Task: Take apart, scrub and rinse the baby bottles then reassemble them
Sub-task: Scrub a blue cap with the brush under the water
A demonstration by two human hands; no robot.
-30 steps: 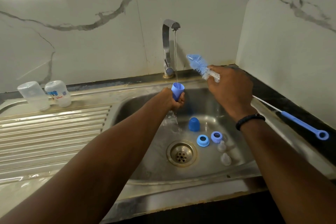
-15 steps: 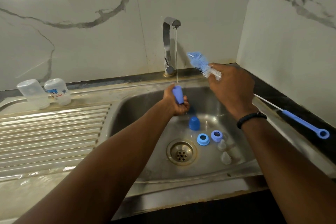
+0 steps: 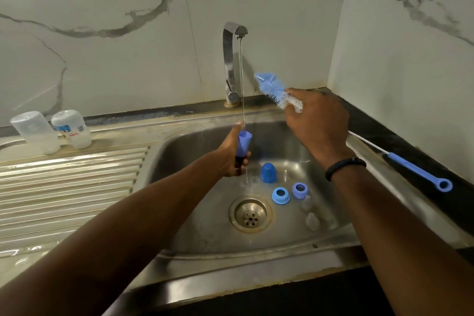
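No text is showing legibly. The right-hand bottle (image 3: 73, 129) on the drainboard is carrying a blue-and-red printed label (characters too small and blurred to read); other items are bearing no visible markings.

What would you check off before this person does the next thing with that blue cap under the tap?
1. Water running from the faucet: ok, a thin stream falls.
2. Blue cap under the stream: ok, water meets it.
3. Left hand grips the cap firmly: ok.
4. Right hand holds the bottle brush ready: ok, bristles raised clear of the water.
5. Cap rinsed clean inside: cannot tell.
6. Other parts waiting: ok, second cap and two rings in the sink, two bottles on the drainboard.
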